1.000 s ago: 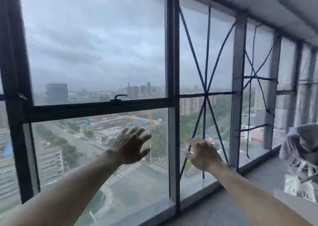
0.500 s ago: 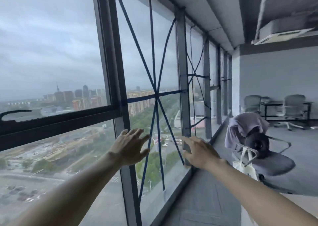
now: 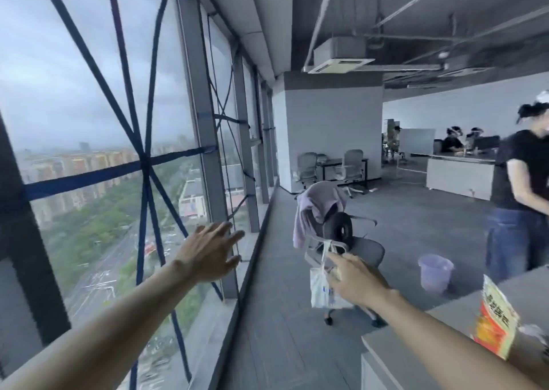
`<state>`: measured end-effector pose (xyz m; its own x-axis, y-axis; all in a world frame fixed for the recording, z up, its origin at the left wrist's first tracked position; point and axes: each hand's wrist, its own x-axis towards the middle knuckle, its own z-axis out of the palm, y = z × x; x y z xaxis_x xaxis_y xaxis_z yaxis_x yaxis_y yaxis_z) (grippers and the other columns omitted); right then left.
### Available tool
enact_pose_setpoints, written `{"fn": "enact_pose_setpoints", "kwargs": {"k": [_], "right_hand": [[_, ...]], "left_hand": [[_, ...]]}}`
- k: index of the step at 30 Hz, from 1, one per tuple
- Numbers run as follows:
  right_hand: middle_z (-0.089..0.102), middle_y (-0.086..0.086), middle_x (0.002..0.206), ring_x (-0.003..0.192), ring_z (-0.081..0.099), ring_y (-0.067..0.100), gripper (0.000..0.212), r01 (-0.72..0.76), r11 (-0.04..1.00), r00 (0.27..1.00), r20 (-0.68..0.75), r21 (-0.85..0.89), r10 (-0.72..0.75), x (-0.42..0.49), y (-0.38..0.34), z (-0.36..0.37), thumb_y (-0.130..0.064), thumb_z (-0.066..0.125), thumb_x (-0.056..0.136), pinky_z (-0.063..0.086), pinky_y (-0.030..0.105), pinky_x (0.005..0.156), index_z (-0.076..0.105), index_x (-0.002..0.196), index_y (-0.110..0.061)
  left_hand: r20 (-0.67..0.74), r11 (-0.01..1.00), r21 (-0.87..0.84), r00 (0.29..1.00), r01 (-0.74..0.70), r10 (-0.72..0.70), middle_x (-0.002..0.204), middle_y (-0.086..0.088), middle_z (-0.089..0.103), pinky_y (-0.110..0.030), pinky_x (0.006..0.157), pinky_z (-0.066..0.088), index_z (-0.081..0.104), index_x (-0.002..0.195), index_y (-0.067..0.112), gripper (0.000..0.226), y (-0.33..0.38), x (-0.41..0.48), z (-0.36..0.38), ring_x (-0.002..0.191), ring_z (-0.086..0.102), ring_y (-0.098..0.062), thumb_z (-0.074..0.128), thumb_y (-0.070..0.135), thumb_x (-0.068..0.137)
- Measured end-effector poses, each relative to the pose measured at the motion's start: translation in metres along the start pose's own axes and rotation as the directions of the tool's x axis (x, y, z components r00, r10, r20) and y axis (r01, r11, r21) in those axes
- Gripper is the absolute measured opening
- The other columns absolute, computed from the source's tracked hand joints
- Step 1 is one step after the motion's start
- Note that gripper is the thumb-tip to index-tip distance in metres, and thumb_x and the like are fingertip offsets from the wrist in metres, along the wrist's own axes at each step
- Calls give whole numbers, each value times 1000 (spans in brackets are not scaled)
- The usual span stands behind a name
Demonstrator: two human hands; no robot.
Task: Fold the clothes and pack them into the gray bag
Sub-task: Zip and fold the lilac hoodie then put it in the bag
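Observation:
A mauve garment hangs draped over the back of a grey office chair a few steps ahead by the windows. A white tote bag with blue print hangs from the chair's armrest. No gray bag shows in this view. My left hand is stretched forward in the air with fingers spread, holding nothing. My right hand reaches forward too, fingers extended, overlapping the tote bag in the view but well short of it.
Tall windows with blue tape run along the left. A grey desk at the lower right carries an orange packet. A lilac bucket stands on the floor. A person in black stands at right; others sit far back.
My view has swung right from the window toward the room, bringing the chair, garment and tote bag nearer the centre. Both hands stay raised and empty.

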<state>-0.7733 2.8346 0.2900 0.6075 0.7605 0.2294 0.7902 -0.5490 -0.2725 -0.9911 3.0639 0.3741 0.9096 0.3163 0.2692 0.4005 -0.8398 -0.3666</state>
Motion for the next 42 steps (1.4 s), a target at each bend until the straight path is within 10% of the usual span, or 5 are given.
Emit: {"fn": "enact_pose_setpoints", "kwargs": {"k": [24,42], "right_hand": [[50,1,139,121,54,24,53,-307,951,947,108,29,302,554,204,153,-44,48,95,47,39,95,38,146,-31],[57,1,132,117,56,19,57,-645,748,759,242,155,604,893,407,253,-47,52,95,45,31,95,39,148,-28]], "left_hand": [[44,961,-134,967,-242,249,153,-5,37,-44,106,43,31,151,31,62,-80,606,327,136,43,-27,46,53,95],[59,832,-156,835,-533,547,155,-3,34,-42,105,41,28,153,31,65,-61,1082,525,134,45,-25,48,51,95]]}}
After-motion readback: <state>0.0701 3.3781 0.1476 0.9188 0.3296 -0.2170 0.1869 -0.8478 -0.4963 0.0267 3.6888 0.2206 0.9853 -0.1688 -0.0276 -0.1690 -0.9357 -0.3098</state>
